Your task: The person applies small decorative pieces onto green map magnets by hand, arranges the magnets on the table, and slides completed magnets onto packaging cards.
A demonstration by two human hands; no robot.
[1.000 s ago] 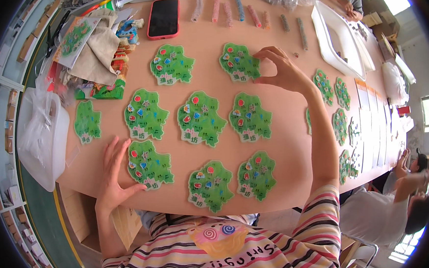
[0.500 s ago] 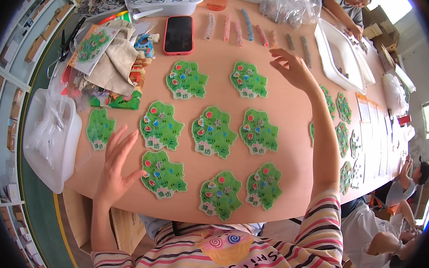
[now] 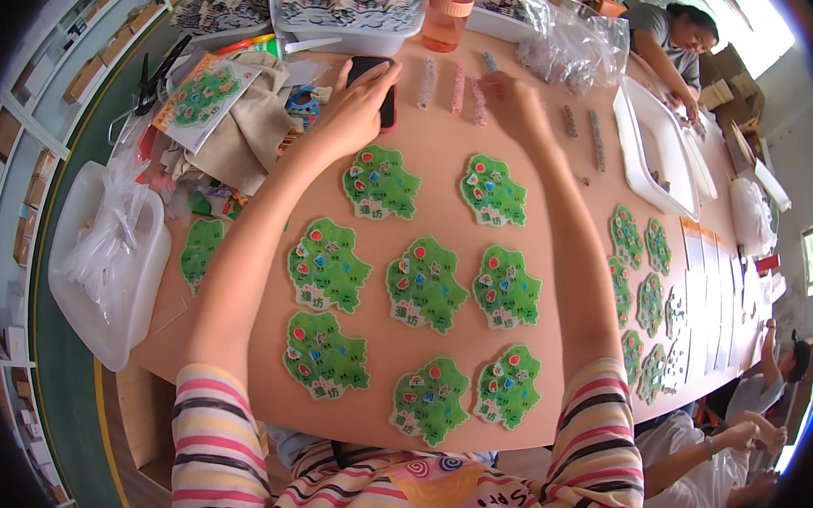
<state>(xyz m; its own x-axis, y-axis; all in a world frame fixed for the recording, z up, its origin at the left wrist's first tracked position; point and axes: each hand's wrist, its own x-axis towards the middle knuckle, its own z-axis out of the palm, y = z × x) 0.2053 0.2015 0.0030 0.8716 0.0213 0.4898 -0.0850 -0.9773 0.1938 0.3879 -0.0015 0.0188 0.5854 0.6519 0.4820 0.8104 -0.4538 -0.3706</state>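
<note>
At the far side of the table, my left hand [image 3: 364, 107] is closed around a black phone [image 3: 374, 77] in a red case. My right hand [image 3: 513, 104] reaches to a row of slim, speckled strips; its fingers curl down by the blue strip [image 3: 490, 62] and the pink strip [image 3: 478, 105]. What those fingers hold, if anything, is hidden. A red strip [image 3: 458, 88] and a whitish strip [image 3: 427, 83] lie between my hands. Between my forearms are several green map-shaped boards [image 3: 381, 183] with small coloured stickers on them; another green board [image 3: 202, 253] is partly behind my left arm.
White tubs [image 3: 346, 22] of printed pieces and an orange bottle [image 3: 445, 24] stand at the back. A clear bag [image 3: 577, 50] and a white tray [image 3: 651, 143] are on the right. Cloth [image 3: 246, 137] and papers are heaped left. A co-worker [image 3: 666, 46] sits at the far right.
My left hand has moved from beside the near boards up to the phone. My right hand has shifted left and down onto the strips, covering some of them. The view has shifted slightly.
</note>
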